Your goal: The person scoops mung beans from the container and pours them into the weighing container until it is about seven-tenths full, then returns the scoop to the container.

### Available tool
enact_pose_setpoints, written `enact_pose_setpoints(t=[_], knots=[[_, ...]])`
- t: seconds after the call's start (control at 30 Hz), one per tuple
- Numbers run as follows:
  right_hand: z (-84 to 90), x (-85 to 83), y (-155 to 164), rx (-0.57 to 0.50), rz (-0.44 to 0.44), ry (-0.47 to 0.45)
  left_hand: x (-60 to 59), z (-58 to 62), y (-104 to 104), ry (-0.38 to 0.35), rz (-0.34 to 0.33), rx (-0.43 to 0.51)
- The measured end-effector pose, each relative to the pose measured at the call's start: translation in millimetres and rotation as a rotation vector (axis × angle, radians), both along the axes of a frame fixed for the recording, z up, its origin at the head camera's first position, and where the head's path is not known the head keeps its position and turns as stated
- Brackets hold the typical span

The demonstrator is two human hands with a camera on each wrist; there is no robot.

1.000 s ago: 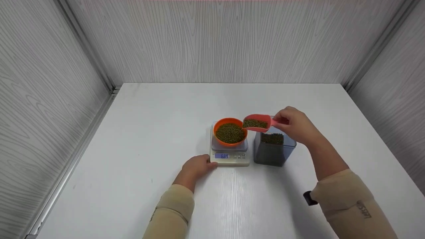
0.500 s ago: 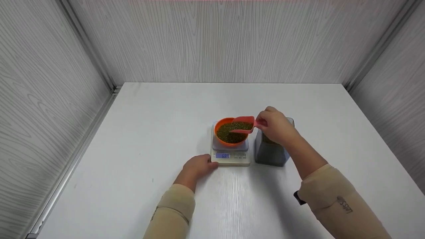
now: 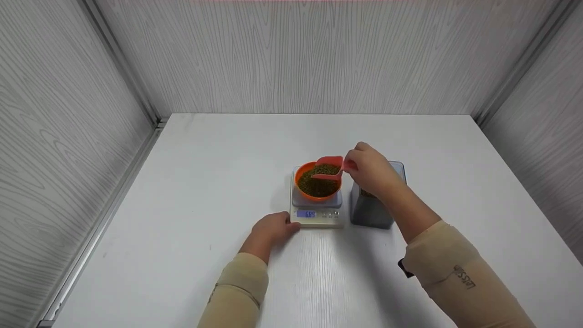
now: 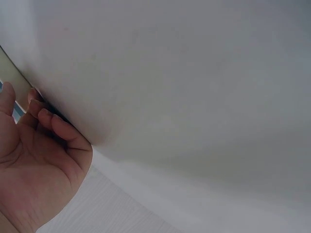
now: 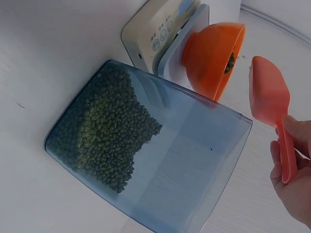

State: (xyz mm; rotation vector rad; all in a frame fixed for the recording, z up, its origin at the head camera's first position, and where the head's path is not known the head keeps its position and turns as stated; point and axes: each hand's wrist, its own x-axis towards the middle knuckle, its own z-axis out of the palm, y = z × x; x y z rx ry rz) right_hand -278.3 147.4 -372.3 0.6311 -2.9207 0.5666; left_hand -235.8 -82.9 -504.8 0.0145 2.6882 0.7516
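My right hand [image 3: 371, 168] pinches the handle of a pink scoop [image 5: 269, 92] holding small green beans, over the orange bowl [image 5: 211, 53]. Green beans [image 3: 314, 189] that look like mung beans fill much of the bowl, which sits on a kitchen scale [image 3: 321, 223]. The scale's display [image 3: 306, 214] seems to read 689. At the scale's front left corner, my left hand [image 3: 273, 228] grips the edge between thumb and fingers. Right of the scale stands a clear bluish container [image 5: 194, 160] with more beans [image 5: 107, 126] inside, partly hidden by the right arm in the head view.
A white table [image 3: 205, 182] carries everything. Wood-grain panels [image 3: 291, 59] rise at its back and both sides. The container stands close beside the scale, with a narrow gap between them.
My right hand has carried the loaded scoop left from above the container to above the bowl, lately rising slightly. My left hand stays at the scale's corner, and the display looks unchanged.
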Motion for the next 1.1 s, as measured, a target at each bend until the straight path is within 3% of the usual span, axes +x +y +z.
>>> enact_pose_setpoints(t=[0.23, 0.57, 0.8, 1.1], knots=[[-0.3, 0.3, 0, 0.033, 0.033, 0.038, 0.5, 1.1, 0, 0.006, -0.010, -0.005], [2.0, 1.8, 0, 0.068, 0.033, 0.024, 0.7, -0.2, -1, -0.001, 0.004, 0.004], [4.1, 3.5, 3, 0.082, 0.055, 0.030, -0.2, -1.5, -2, 0.040, -0.055, -0.032], [12.2, 6.5, 7, 0.145, 0.045, 0.026, -1.2, -1.4, -2, 0.034, -0.056, -0.025]])
